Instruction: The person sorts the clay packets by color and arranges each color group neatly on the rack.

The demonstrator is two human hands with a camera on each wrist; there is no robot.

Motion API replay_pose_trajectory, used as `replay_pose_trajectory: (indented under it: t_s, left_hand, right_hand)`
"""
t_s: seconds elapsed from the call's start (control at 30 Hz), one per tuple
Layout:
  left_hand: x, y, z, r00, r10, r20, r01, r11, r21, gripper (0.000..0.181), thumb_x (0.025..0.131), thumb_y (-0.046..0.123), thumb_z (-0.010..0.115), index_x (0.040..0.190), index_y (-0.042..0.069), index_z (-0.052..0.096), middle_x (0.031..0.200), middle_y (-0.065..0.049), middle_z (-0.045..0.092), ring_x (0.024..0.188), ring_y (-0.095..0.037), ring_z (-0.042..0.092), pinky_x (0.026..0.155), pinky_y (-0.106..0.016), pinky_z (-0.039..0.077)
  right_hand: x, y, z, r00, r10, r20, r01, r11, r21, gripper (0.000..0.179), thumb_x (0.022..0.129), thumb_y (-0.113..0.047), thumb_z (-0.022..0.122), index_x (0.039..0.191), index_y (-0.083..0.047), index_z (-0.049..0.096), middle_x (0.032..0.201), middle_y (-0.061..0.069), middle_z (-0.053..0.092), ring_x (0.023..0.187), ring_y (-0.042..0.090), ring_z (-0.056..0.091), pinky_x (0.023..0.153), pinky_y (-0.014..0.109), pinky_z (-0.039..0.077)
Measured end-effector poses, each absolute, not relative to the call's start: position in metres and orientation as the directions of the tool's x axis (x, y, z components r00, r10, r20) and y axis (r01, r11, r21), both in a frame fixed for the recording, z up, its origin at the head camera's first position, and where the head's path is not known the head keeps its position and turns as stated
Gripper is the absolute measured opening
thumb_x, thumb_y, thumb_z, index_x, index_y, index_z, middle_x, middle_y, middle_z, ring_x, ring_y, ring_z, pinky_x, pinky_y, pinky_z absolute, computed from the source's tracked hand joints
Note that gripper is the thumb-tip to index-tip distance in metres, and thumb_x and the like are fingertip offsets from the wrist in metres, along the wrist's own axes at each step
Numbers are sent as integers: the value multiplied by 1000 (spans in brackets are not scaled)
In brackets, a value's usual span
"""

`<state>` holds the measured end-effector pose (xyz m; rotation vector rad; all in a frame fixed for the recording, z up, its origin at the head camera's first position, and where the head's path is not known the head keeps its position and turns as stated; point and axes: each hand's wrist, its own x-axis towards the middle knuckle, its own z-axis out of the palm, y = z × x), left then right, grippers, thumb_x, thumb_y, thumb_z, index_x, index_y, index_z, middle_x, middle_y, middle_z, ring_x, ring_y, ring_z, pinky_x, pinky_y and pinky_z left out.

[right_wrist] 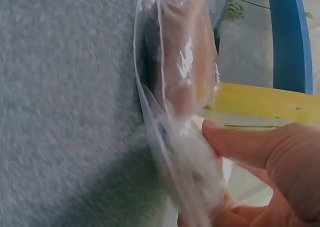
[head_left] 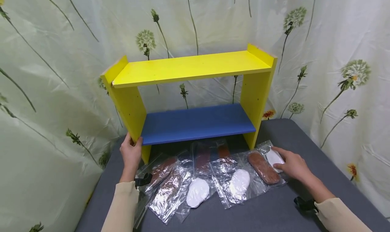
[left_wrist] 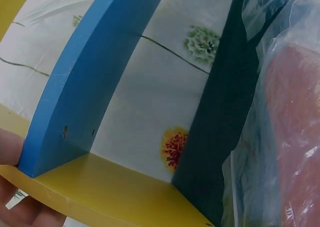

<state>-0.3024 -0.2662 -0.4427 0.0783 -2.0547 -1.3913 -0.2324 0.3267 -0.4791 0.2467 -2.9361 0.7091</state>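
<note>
A small shelf unit (head_left: 195, 67) with yellow sides, a yellow top board and a blue lower board (head_left: 198, 123) stands on the dark table. My left hand (head_left: 131, 154) grips its left side panel (left_wrist: 100, 187) low down, thumb near the blue board's end. At the right, my right hand (head_left: 293, 164) holds a white oval piece (head_left: 275, 160) in a clear plastic bag, thumb on one side and fingers on the other. Beside it in the bag is a long brown rounded piece (head_left: 263, 168), also in the right wrist view. What these pieces are, I cannot tell.
Several clear zip bags lie in front of the shelf, with brown pieces (head_left: 164, 167) and white ovals (head_left: 198, 192) inside. Some reach under the blue board. A flower-print curtain (head_left: 195, 22) hangs behind the grey table (head_left: 259, 215).
</note>
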Motion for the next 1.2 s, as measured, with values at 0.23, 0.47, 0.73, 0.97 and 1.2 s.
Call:
replay_pose_trajectory:
  t_s: [0.23,0.47,0.73,0.97,1.2]
  left_hand:
    - [-303,-266,-443,-788,-391,476,293,442,848,34,96,6,67,129,11,63,119,-17,66,109,-33,64,91,-57,52]
    - [-303,-269,-443,-798,-376,471,293,441,848,38,96,8,67,133,13,62,124,-17,65,114,-34,63,92,-57,52]
    - [-300,-269,-442,-815,-367,448,274,437,857,39,97,8,67,135,14,60,127,-17,64,117,-35,62,94,-58,50]
    - [-302,-270,-444,-818,-361,448,275,438,856,39,98,10,66,136,15,60,127,-15,64,116,-34,62,93,-58,51]
    - [-303,-270,-446,-815,-368,447,268,444,855,41,97,10,68,136,15,60,129,-16,63,118,-35,62,94,-57,50]
  right_hand:
    - [-228,322,-462,-961,-174,216,-249,882,-399,73,84,-14,81,149,-10,48,95,10,64,76,21,56,54,35,39]
    - [-222,316,-440,-951,-122,284,-221,911,-348,62,88,-15,78,143,-4,53,101,16,59,67,21,52,47,34,36]
    - [-212,315,-417,-913,-123,390,-247,926,-286,45,83,-12,82,124,-2,67,98,15,58,62,19,49,45,33,34]
    - [-207,312,-391,-889,-109,445,-264,916,-303,33,85,-9,78,113,-6,62,92,14,66,62,21,55,48,35,38]
    - [-210,311,-373,-871,-105,480,-284,905,-317,37,92,-11,70,122,-4,50,75,16,64,49,16,48,41,34,35]
